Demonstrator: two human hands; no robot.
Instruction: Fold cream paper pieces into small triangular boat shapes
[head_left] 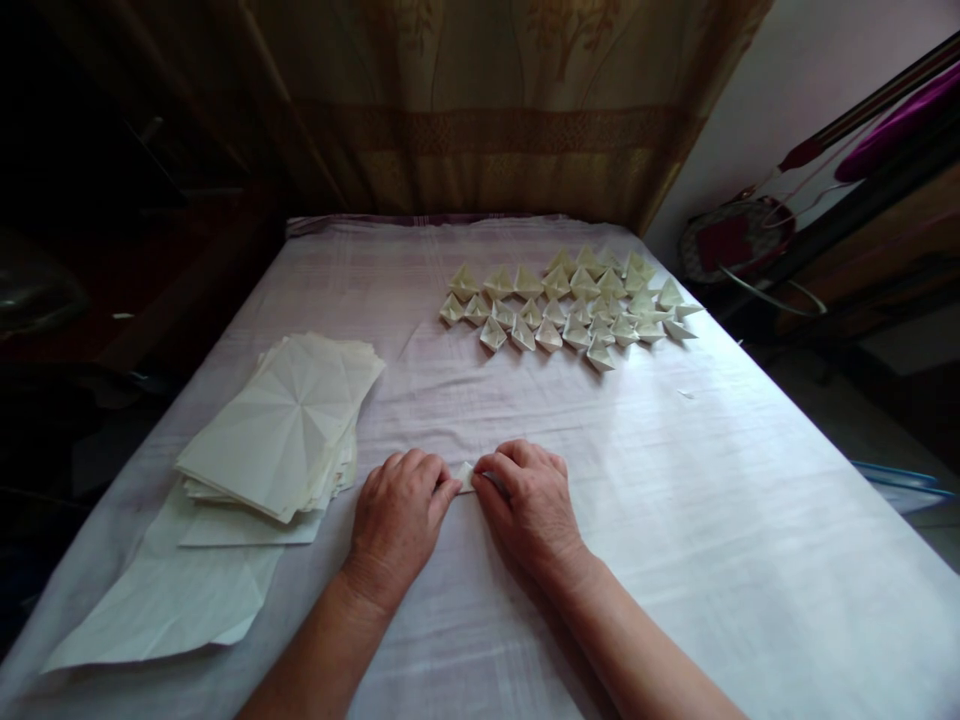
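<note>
A small folded piece of white paper (466,478) lies low on the cloth at the front middle, mostly covered by fingers. My left hand (403,505) pinches its left end between thumb and curled fingers. On the other side, my right hand (529,500) is closed on the right end. Only a pale pointed part of the paper shows between the two hands. To the left rests a stack of creased paper sheets (277,420), the top one marked with fold lines meeting at its centre. Several folded paper boats (555,310) stand in rows at the back right.
A pale checked cloth (712,520) covers the table. Under the stack, a larger loose sheet (180,590) reaches toward the front left edge. A tiny paper scrap (685,394) lies at right. Behind the table hangs a brown curtain (465,130); a bag (739,240) is beyond the right edge.
</note>
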